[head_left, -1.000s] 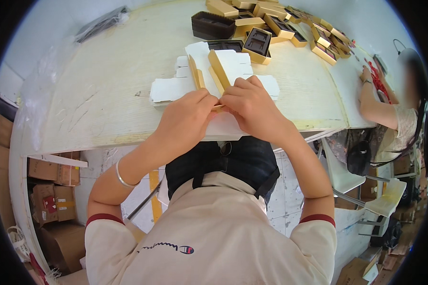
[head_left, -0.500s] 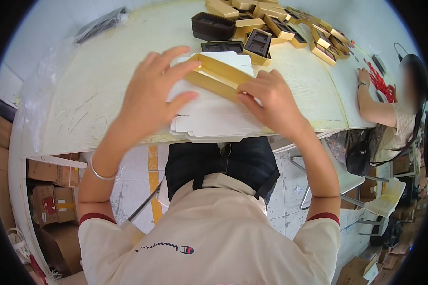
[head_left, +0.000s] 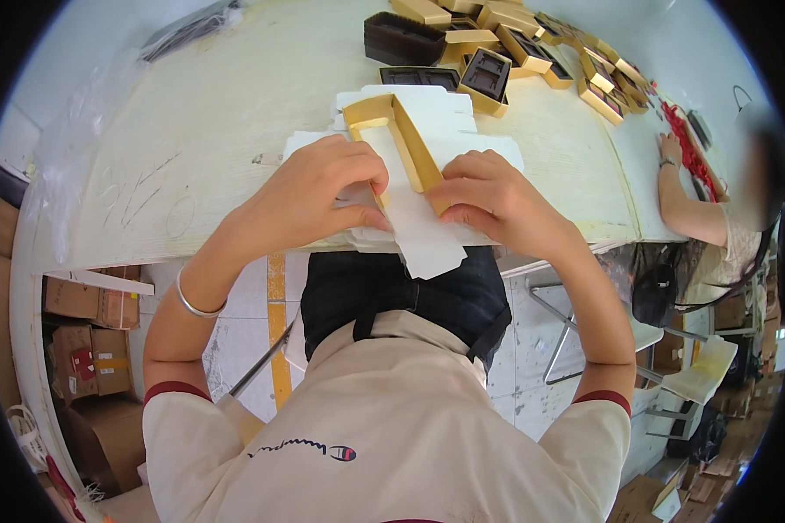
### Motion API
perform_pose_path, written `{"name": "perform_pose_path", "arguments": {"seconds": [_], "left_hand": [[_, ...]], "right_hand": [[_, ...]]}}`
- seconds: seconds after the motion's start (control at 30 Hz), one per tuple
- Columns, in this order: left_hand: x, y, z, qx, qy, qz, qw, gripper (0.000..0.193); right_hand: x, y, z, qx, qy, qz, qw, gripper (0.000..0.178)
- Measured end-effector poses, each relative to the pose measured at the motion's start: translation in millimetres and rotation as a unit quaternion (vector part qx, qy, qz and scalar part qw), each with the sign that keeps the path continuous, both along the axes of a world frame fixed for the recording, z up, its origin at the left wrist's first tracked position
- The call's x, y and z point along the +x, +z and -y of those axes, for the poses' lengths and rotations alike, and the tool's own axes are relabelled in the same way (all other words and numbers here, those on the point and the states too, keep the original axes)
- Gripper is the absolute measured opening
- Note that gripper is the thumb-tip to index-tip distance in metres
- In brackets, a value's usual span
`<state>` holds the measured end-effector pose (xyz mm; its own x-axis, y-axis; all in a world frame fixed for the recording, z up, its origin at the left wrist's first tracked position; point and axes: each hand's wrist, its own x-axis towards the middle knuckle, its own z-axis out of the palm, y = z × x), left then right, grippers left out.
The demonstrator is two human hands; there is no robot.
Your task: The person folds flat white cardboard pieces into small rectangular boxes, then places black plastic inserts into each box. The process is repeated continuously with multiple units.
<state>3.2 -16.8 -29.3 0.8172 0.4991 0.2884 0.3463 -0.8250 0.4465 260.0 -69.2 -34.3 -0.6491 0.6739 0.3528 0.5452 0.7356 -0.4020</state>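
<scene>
A gold cardboard box (head_left: 417,148), partly folded up, lies with its long sides running toward me. Its far end and side walls stand up; a white flap (head_left: 432,248) sticks out flat from the near end over the table edge. My left hand (head_left: 323,187) pinches the near end of the left wall between thumb and fingers. Opposite it, my right hand (head_left: 497,196) grips the near end of the right wall. Underneath are flat white cardboard blanks (head_left: 449,105), their stack partly hidden by the box and my hands.
Beyond the blanks lie dark brown plastic trays (head_left: 401,39) and several gold boxes (head_left: 484,78) with trays inside. Clear plastic wrap (head_left: 61,174) hangs at the left edge. On the right, another person's arm (head_left: 693,213) rests near red ribbon (head_left: 693,152). Brown cartons (head_left: 83,357) sit below the table.
The box has turned from slanting sideways to pointing toward me, and its near end is now laid out flat. My left hand came down from open fingers to pinch the left wall.
</scene>
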Motion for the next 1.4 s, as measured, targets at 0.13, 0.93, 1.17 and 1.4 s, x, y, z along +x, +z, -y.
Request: {"name": "perform_pose_path", "arguments": {"seconds": [0.13,0.93,1.17,1.4], "left_hand": [[1,3,-5,0.006,-0.005,-0.023,1.000,0.028],[12,-6,32,-0.198,0.022,0.084,0.976,0.011],[0,-9,17,-0.373,0.000,0.127,0.919,0.035],[14,-7,36,-0.281,0.078,0.149,0.945,0.029]], "right_hand": [[-4,6,-14,-0.054,0.029,-0.028,0.998,0.033],[-36,-29,55,0.175,-0.080,-0.039,0.981,0.054],[-52,-27,28,-0.048,-0.145,-0.320,0.935,0.040],[-54,-32,33,0.163,-0.177,-0.125,0.963,0.031]]}}
